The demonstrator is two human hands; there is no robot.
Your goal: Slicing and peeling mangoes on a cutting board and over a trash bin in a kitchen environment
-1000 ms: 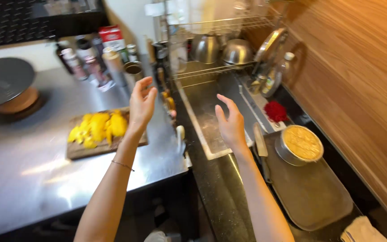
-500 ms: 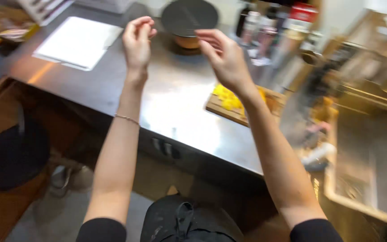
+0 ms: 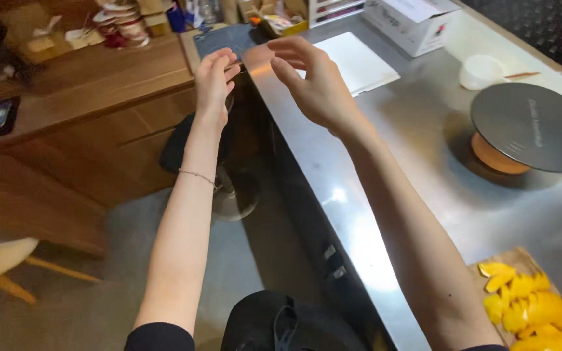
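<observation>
Head view: left hand and right hand raised (fingers loosely spread).

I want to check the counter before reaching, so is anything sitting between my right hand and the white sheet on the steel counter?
Nothing visible does. The right hand hangs open above the steel counter, and the white sheet lies flat just beyond it with only bare steel between.

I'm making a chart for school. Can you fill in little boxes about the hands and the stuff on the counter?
left hand: raised, empty, fingers loosely curled
right hand: raised, empty, fingers spread
counter: shiny steel
turntable: round, dark top, on the counter
mango slices: yellow, on a wooden board
bowl: white, beyond the turntable
white sheet: flat, beyond the right hand
</observation>
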